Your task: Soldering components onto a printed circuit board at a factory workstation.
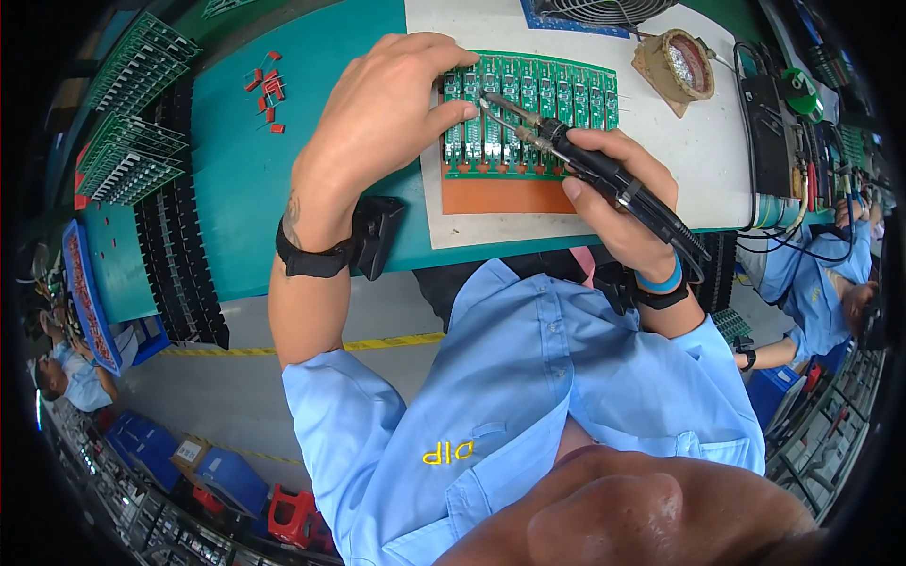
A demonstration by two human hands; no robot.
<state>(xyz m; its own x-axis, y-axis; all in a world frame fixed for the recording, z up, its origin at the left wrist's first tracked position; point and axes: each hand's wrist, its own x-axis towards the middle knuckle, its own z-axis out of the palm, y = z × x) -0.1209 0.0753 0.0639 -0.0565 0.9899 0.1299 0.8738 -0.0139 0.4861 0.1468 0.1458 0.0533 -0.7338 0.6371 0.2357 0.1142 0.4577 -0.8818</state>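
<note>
Circuit board panel [550, 88]: green, populated, lying flat on an orange-brown plate [514, 197], over a white sheet [694, 156] on the table [241, 179], just ahead of the person.
Panel's long axis: left to right, with its narrow strips running away from the body, across that axis.
Left hand [401, 99]: the nearer one, at the panel's left end; thumb and forefinger spread apart, the fingertips resting at that edge, the other fingers loosely curled.
Right hand [630, 193]: beyond the panel's near right corner, closed round the handle of a black soldering iron [609, 172], thumb and forefinger pinching it.
Iron's line: slanting forward and leftward from the right hand, across the panel, its metal end over the left half, close to the left thumb; whether it touches a joint, I cannot tell.
Red components [273, 88]: scattered left of the left hand.
Round pot [681, 66]: beyond the panel's far right corner.
</note>
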